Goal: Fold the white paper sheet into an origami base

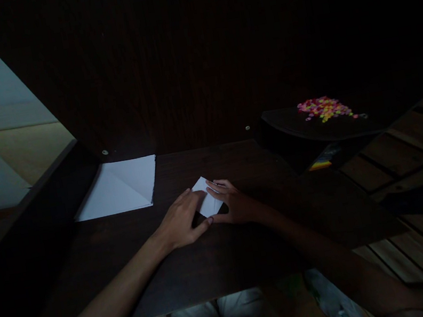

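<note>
A small folded piece of white paper (206, 209) lies on the dark desk, turned so that one corner points away from me and one toward me. My left hand (183, 220) presses its left side, the index finger reaching over the paper and the thumb at the near corner. From the right, my right hand (235, 202) holds the other side, its fingers bent over the top and its thumb close to the left thumb at the near corner. Parts of the paper's left and right edges are hidden under the fingers.
A stack of white sheets (122, 187), the top one creased diagonally, lies at the back left of the desk (167, 279). On the raised curved shelf (291, 126) at right sits a pile of small colourful pieces (325, 108). A yellow item (320, 165) is beneath it.
</note>
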Demonstrator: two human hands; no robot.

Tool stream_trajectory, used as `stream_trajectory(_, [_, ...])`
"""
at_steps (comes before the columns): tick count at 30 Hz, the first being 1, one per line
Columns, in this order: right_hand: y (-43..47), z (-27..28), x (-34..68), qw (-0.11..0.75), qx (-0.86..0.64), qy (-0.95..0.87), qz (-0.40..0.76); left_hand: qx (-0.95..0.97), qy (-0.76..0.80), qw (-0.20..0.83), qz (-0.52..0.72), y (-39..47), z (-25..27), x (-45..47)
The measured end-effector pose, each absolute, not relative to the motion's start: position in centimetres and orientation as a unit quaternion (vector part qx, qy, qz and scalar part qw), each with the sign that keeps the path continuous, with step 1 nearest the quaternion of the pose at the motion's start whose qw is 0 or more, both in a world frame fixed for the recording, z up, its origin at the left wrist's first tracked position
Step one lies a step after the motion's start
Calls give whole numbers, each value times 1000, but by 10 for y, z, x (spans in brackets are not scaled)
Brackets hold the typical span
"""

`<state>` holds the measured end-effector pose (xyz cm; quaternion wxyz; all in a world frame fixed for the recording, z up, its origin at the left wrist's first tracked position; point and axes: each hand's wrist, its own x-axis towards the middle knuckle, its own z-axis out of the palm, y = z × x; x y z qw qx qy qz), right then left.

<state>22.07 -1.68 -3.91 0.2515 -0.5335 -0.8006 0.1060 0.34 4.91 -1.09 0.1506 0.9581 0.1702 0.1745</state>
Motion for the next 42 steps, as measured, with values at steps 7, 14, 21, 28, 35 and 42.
stream_trajectory(7, [-18, -35, 218, 261, -535, -796, 113, 974, 141, 102, 147, 41, -15, 4])
stream_trajectory(14, [-17, -34, 219, 261, -527, -801, 114, 973, 139, 105, 148, 42, -16, 5])
stream_trajectory(21, [-11, -26, 235, 260, -517, -798, 169, 960, 183, 86, 195, 42, -24, 21])
stream_trajectory(28, [11, -22, 256, 337, -559, -732, 196, 948, 206, 88, 227, 44, -26, 25])
stream_trajectory(35, [27, -28, 250, 362, -557, -724, 188, 947, 208, 86, 231, 43, -24, 27])
stream_trajectory(42, [34, -27, 250, 351, -573, -712, 205, 955, 194, 74, 210, 43, -22, 25])
